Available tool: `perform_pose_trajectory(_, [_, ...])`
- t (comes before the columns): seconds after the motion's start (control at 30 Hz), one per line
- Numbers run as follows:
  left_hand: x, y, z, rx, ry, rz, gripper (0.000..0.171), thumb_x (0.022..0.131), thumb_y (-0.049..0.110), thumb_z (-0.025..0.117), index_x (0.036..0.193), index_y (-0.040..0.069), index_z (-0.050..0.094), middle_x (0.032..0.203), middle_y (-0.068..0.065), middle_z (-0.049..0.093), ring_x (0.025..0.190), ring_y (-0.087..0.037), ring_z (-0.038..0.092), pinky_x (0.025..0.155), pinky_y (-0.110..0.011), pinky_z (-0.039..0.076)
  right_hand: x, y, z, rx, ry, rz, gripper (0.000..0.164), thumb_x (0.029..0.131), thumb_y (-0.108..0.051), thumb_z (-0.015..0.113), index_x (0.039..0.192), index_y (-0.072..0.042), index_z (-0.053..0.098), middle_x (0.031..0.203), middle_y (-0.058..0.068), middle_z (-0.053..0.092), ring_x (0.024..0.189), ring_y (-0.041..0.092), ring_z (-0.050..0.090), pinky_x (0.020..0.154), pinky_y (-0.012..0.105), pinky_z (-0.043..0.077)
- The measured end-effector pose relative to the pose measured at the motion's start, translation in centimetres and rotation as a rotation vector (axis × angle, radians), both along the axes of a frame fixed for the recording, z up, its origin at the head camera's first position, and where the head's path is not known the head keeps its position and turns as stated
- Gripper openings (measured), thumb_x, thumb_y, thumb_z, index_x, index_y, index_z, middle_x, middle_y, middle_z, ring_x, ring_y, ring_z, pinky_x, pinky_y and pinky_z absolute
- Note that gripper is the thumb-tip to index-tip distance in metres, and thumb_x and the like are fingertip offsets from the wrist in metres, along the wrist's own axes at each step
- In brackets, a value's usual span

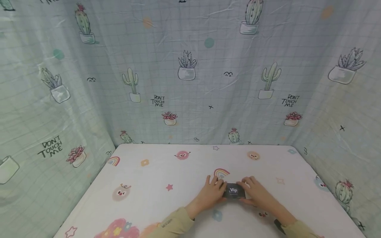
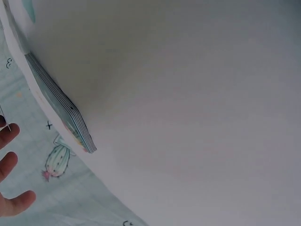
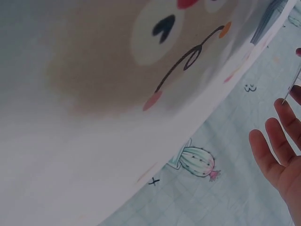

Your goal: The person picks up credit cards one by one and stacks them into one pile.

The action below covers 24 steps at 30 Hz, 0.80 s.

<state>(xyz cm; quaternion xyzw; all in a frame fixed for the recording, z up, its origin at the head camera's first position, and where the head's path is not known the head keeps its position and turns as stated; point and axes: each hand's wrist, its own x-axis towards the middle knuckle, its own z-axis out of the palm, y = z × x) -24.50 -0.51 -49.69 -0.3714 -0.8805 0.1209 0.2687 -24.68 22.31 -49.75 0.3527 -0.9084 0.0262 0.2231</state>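
Both hands hold one thin black card (image 1: 233,191) printed "Vip", gripping it by its two short ends. At its left end my left hand (image 1: 211,192) pinches it, the other fingers spread apart. My right hand (image 1: 256,193) pinches the right end between thumb and fingers. Seen edge-on in the right wrist view, the card (image 3: 292,84) is a thin line at the fingertips. A neat stack of cards (image 2: 63,103) lies on the table in the left wrist view, and part of the same stack (image 3: 266,21) shows in the right wrist view.
The white table (image 1: 190,211) carries printed rainbows, stars and smiling faces. A hanging cactus-print cloth (image 1: 190,96) encloses its back and both sides. A dark band (image 1: 279,226) sits on the right wrist by the sleeve.
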Motion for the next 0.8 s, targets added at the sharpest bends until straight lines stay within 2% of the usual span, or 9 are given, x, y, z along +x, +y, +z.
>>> perform_pose_trajectory(0.1, [-0.2,-0.3,-0.2,0.006,0.022,-0.002,0.057,0.079,0.057,0.052,0.119,0.017,0.055,0.110,0.003,0.055,0.102,-0.017,0.047,0.088,-0.042,0.042,-0.1,-0.2,-0.1,-0.002,-0.009,0.005,0.061,0.063,-0.039,0.075,0.114,-0.013,0.055,0.098,-0.001,0.047,0.084,0.009,0.041,0.073,0.029,0.046])
perform_pose_trajectory(0.27, [-0.5,-0.9,-0.5,0.018,0.007,-0.002,0.057,0.079,0.056,0.052,0.119,0.016,0.055,0.112,0.003,0.054,0.103,-0.018,0.045,0.088,-0.043,0.042,-0.4,-0.4,-0.4,-0.009,-0.019,0.015,0.061,0.065,-0.040,0.073,0.117,-0.014,0.054,0.100,-0.001,0.048,0.086,0.009,0.042,0.075,0.029,0.046])
perform_pose_trajectory(0.53, [-0.8,-1.6,-1.0,0.016,0.024,-0.001,0.054,0.081,0.055,0.050,0.119,0.017,0.054,0.115,0.004,0.054,0.102,-0.017,0.046,0.087,-0.043,0.042,-0.7,-0.9,-0.4,0.018,-0.098,-0.018,0.060,0.071,-0.042,0.069,0.122,-0.016,0.051,0.105,-0.003,0.046,0.091,0.008,0.042,0.081,0.030,0.046])
perform_pose_trajectory(0.8, [-0.8,-2.3,-1.1,0.008,0.006,0.000,0.052,0.082,0.054,0.050,0.120,0.018,0.054,0.115,0.004,0.054,0.103,-0.017,0.048,0.087,-0.045,0.042,-0.9,-1.5,-0.2,0.038,-0.106,-0.003,0.058,0.073,-0.040,0.067,0.122,-0.015,0.051,0.104,-0.002,0.047,0.089,0.010,0.042,0.078,0.031,0.045])
